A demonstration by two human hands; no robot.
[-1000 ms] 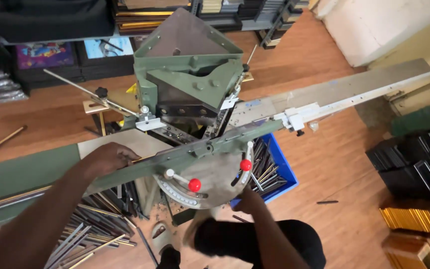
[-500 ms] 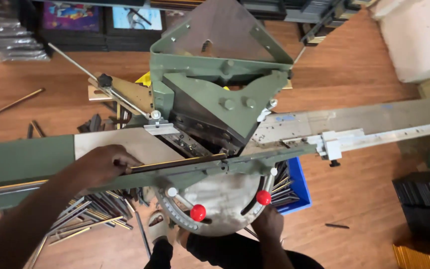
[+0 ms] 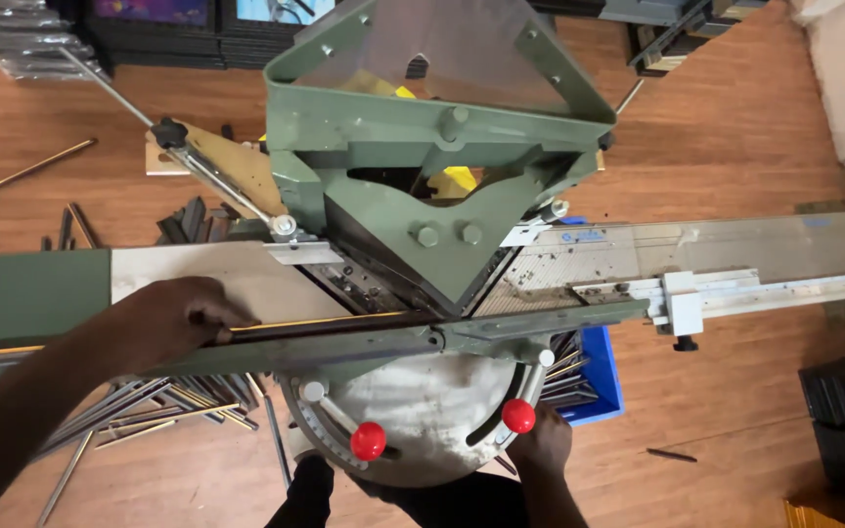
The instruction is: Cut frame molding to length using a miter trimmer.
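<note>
Since a second ago the view has closed in on the green cutting machine [image 3: 442, 186], which now fills the middle, and the right hand [image 3: 540, 452] has dropped from the upper red knob area to sit just below the right red knob [image 3: 518, 416] at about five o'clock. That hand lies against the rim of the round grey base plate [image 3: 422, 411], right under the knob; its fingers are tucked out of sight, so how far it is closed cannot be told. The left red knob [image 3: 368, 441] stands free at six o'clock, untouched.

At nine o'clock the left hand [image 3: 163, 323] lies palm down, fingers curled over the dark moulding strip with a gold edge [image 3: 334, 323], pressing it against the green fence rail [image 3: 364, 347]. The strip runs from that hand toward the centre, its tip ending just under the machine's V-shaped head.

Beneath the left arm, a heap of cut strips [image 3: 139, 411] lies on the wooden floor [image 3: 735, 147]. A blue bin [image 3: 600, 376] with more offcuts sits just right of the base plate. At three o'clock the long measuring arm with its sliding stop [image 3: 682, 301] reaches out. Farther off, at ten o'clock, a thin lever rod with a black knob [image 3: 168, 132] slants away.
</note>
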